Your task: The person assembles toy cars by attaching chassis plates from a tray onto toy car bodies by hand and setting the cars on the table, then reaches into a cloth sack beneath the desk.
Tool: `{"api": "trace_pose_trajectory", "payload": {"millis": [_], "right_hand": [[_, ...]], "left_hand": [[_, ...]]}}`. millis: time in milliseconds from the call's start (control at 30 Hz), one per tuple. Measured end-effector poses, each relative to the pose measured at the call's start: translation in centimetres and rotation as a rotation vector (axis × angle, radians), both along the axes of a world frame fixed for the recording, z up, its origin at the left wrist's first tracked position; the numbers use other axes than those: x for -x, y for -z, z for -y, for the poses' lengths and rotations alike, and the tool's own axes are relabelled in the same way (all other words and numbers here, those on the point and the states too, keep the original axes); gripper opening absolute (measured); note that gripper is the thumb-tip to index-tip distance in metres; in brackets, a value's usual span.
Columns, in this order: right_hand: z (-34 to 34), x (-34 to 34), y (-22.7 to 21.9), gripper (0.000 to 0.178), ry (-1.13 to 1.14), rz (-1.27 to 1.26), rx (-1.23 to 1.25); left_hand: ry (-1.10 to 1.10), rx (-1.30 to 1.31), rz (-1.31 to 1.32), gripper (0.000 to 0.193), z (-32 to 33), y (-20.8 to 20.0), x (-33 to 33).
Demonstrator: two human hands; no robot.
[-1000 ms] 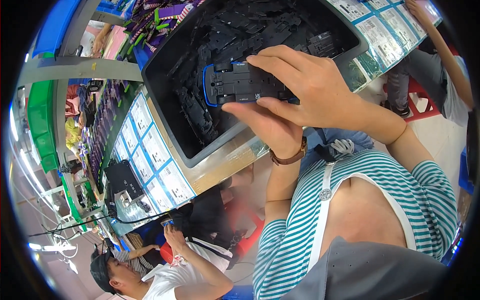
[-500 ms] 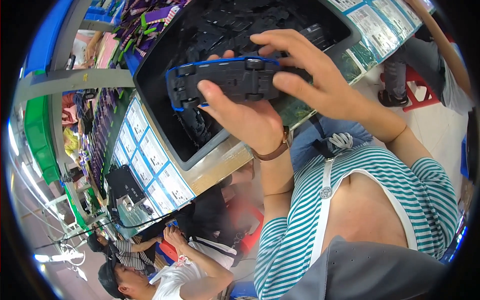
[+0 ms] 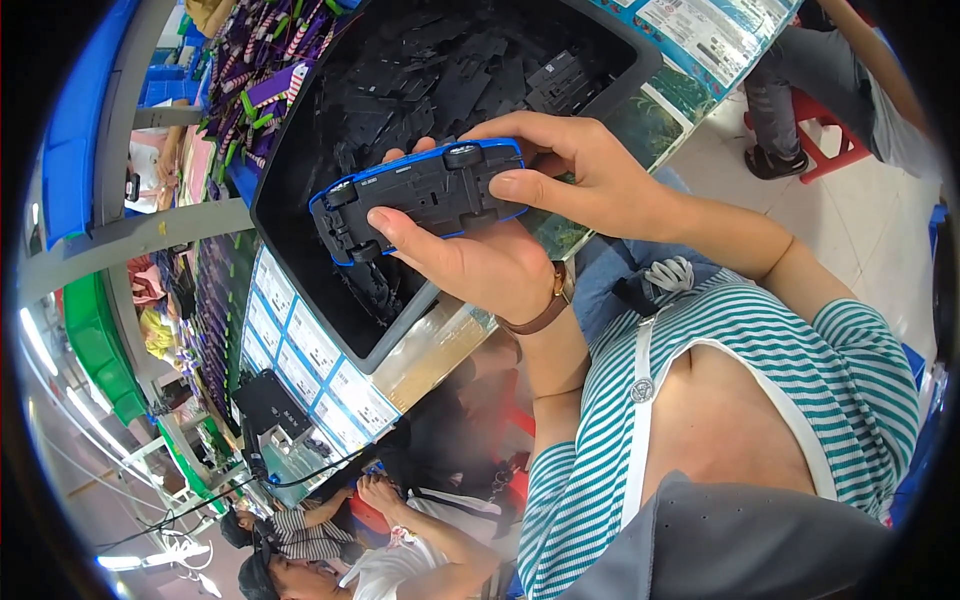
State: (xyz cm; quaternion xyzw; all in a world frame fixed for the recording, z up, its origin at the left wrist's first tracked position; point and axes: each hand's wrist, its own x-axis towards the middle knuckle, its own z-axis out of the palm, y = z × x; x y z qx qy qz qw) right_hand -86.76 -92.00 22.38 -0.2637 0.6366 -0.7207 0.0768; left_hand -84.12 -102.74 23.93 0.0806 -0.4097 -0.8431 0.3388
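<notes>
Left hand: the left hand (image 3: 495,262) grasps the toy car from below, thumb pressed on the underside, fingertips showing past the far edge.
Right hand: the right hand (image 3: 610,180) grips the car's right end, thumb on the underside near a wheel, the other fingers round the far side.
Toy car: the blue-edged toy car (image 3: 420,198) sits between both hands, above the bin, black underside and wheels toward the camera, tilted.
Step at the car: judging by the pose, it is held steady, underside up, in a two-handed grip.
Next move of the hands: any change of hold would seem to call for one hand keeping its grip while the other frees itself.
Left wrist: a brown-strapped watch (image 3: 545,315).
Black bin: the black bin (image 3: 395,335) holds a jumble of dark flat parts (image 3: 480,75).
Worktable: printed sheets (image 3: 355,395) lie on it beside the bin; purple and green pieces (image 3: 270,90) are heaped beyond.
Farther out: a co-worker in white (image 3: 405,560) lower left; a red stool (image 3: 840,150) upper right.
</notes>
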Motion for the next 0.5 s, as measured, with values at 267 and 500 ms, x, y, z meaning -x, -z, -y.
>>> {"api": "trace_pose_trajectory", "payload": {"millis": [267,500], "right_hand": [[-0.7,-0.3,0.2,0.041,0.026,-0.002,0.074],[-1.2,0.0,0.5,0.044,-0.083,0.167,0.183]], "left_hand": [[-0.129,0.075,0.071,0.056,-2.3,-1.0,0.6],[-0.057,-0.032,0.020,0.047,-1.1,0.3,0.6]]}}
